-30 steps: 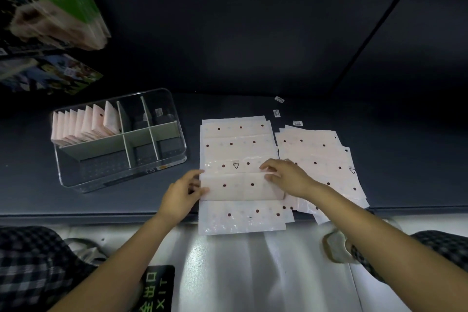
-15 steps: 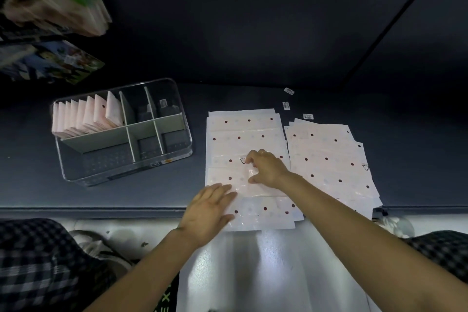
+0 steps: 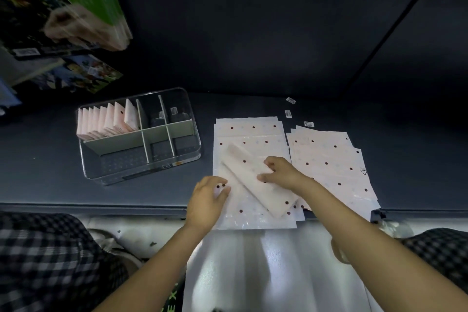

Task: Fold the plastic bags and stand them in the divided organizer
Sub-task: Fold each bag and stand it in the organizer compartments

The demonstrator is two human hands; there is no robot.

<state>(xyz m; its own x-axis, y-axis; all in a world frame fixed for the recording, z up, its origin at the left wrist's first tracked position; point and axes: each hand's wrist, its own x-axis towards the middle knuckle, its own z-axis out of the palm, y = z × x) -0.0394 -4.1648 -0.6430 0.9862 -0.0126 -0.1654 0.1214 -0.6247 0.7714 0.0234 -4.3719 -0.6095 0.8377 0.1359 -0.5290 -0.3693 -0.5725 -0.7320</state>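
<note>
Bags already folded stand in the organizer [image 3: 141, 157], left of centre. My left hand [image 3: 206, 201] now pins the flat stack [image 3: 249, 132]; my right hand [image 3: 281, 172] pinches the folded strip [image 3: 255, 182], newly turned diagonal, ready for cross-folding.

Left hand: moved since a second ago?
Yes. The left hand has slid toward the person and rightward, away from the organizer, now at the near-left edge of the bag stack, beside the folded strip.
</note>
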